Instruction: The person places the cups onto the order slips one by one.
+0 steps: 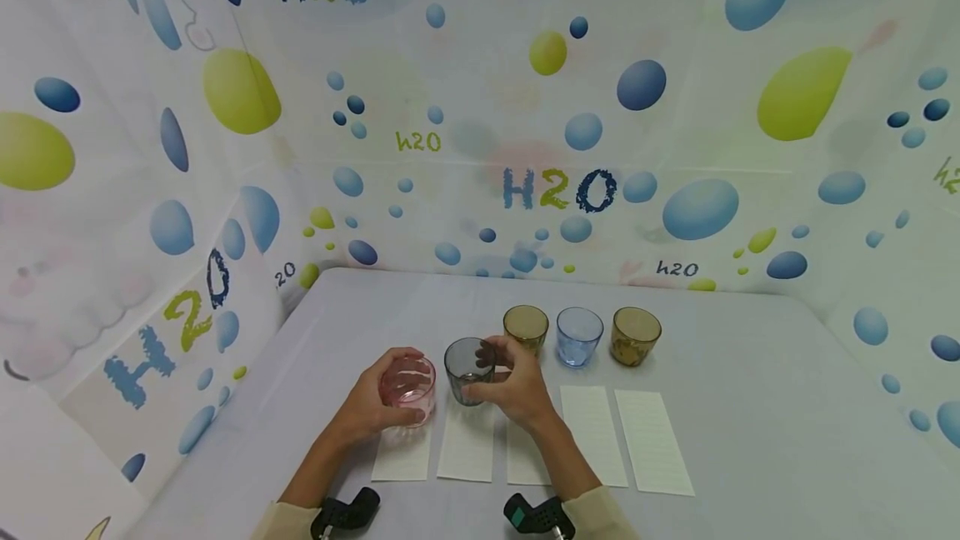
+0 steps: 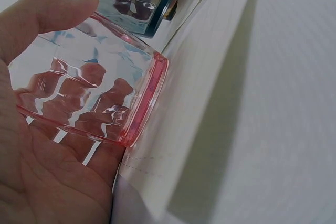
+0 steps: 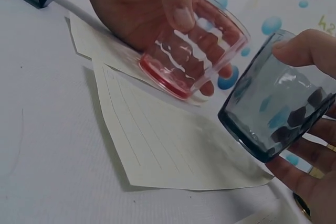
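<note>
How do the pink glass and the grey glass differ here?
The pink glass is rose-tinted with a wavy wall; the grey glass is smoky and smooth. The left hand grips the pink glass with its base on a paper strip; the right hand holds the grey glass clear of the table. Both are empty tumblers.

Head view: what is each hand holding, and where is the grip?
Left hand grips the pink glass round its side wall; right hand grips the grey glass round its side.
</note>
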A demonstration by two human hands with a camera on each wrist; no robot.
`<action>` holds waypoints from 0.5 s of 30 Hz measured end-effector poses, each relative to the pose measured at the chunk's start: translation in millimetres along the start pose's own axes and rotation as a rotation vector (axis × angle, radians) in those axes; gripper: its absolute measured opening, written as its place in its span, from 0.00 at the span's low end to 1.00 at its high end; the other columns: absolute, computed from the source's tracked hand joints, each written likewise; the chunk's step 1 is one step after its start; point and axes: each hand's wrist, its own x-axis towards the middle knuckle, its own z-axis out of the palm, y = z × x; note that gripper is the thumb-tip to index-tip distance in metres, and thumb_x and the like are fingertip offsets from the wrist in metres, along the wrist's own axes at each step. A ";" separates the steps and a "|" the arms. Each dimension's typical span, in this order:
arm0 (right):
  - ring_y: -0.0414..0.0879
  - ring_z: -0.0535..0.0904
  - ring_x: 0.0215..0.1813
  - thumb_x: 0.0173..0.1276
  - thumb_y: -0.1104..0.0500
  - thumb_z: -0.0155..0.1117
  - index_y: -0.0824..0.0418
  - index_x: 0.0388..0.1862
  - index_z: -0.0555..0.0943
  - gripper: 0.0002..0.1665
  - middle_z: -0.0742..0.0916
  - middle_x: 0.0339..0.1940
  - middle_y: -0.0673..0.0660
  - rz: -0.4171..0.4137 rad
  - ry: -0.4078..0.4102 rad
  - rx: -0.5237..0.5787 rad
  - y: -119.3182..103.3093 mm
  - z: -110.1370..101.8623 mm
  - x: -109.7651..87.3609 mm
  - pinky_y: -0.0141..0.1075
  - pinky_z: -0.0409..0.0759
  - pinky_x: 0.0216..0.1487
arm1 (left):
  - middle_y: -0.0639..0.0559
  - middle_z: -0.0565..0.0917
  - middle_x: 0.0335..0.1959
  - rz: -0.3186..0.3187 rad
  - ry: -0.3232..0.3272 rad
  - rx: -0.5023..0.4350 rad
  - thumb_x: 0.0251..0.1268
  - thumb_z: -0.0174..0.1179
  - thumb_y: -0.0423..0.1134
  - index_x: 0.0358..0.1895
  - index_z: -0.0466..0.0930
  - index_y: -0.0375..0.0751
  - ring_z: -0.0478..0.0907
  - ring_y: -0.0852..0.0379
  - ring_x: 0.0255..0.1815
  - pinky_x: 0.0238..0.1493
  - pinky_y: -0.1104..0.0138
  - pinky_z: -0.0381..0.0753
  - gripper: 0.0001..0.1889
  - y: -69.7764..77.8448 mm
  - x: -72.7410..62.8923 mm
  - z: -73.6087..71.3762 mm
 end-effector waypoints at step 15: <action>0.54 0.81 0.57 0.49 0.63 0.81 0.64 0.62 0.75 0.40 0.85 0.54 0.61 0.042 -0.105 -0.051 0.2 -2.2 -2.9 0.36 0.82 0.54 | 0.38 0.79 0.60 0.008 0.000 -0.013 0.46 0.76 0.34 0.69 0.66 0.34 0.79 0.36 0.60 0.56 0.63 0.83 0.43 0.4 -0.4 0.0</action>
